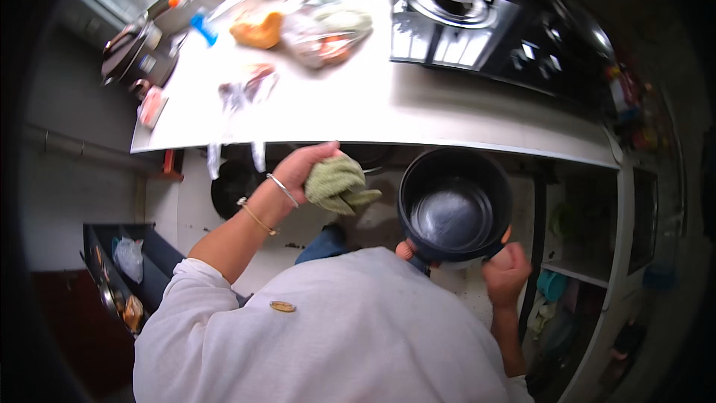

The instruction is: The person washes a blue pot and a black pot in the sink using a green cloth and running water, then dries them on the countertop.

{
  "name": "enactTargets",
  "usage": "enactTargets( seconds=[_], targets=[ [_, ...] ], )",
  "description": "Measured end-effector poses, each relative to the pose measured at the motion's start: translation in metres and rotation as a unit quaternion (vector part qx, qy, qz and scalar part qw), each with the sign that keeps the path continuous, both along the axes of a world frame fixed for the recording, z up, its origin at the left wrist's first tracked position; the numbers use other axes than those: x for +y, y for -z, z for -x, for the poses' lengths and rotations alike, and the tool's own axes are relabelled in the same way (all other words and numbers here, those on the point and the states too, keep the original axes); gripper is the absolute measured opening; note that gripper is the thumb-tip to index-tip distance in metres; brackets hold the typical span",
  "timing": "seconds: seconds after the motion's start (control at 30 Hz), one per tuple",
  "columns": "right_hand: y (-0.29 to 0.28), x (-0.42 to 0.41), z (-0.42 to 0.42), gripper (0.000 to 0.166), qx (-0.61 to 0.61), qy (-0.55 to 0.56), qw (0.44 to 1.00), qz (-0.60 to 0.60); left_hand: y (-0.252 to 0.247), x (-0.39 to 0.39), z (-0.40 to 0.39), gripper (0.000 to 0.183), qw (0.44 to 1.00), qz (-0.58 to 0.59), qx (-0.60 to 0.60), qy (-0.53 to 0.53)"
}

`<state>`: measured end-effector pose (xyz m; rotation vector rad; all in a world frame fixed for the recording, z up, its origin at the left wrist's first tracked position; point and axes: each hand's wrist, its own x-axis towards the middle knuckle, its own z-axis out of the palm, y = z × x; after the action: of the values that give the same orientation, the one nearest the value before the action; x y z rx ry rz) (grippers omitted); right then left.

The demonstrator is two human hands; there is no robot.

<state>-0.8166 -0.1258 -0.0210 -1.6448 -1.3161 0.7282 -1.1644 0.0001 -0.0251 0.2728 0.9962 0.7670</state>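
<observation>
A crumpled green cloth (337, 184) is gripped in my left hand (302, 170), just in front of the counter's edge. To the right, my right hand (506, 268) holds a dark, deep cooking pot (453, 207) by its near right side, where fingertips show below the rim. The pot is tilted so that its shiny inside faces up, and no food shows in it. Cloth and pot are apart.
On the white counter (335, 106) lie a piece of orange squash (257, 29), bagged vegetables (330, 33) and a plastic bag (246, 89). A black gas hob (458, 22) is at the back right. An open drawer (145, 246) juts out at left; open shelves (582, 268) stand at right.
</observation>
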Motion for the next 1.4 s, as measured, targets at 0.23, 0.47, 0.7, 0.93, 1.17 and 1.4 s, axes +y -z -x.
enactTargets(
  seconds=[0.23, 0.47, 0.7, 0.93, 1.17, 1.4],
  targets=[
    [-0.037, 0.072, 0.132, 0.018, -0.066, -0.122, 0.983, -0.124, -0.03, -0.033, 0.171, 0.028, 0.976, -0.053, 0.006, -0.209],
    [-0.03, 0.098, 0.187, 0.017, -0.037, -0.137, 0.988, -0.061, -0.044, -0.014, 0.209, 0.038, 0.968, -0.134, -0.001, -0.213],
    [0.0, 0.134, 0.171, 0.015, 0.066, -0.081, 0.992, 0.076, -0.077, 0.059, 0.137, 0.038, 0.946, -0.29, 0.124, -0.069],
    [0.0, 0.173, 0.155, 0.015, -0.021, -0.198, 0.98, -0.008, -0.059, 0.122, 0.053, 0.023, 0.673, -0.434, 0.45, 0.395],
    [-0.016, 0.2, 0.166, 0.014, -0.06, -0.232, 0.971, 0.025, -0.002, 0.133, 0.029, 0.044, 0.511, -0.447, 0.518, 0.52],
    [-0.014, 0.2, 0.174, 0.017, -0.085, -0.222, 0.971, 0.021, -0.003, 0.145, 0.04, 0.045, 0.481, -0.458, 0.469, 0.582]
  ],
)
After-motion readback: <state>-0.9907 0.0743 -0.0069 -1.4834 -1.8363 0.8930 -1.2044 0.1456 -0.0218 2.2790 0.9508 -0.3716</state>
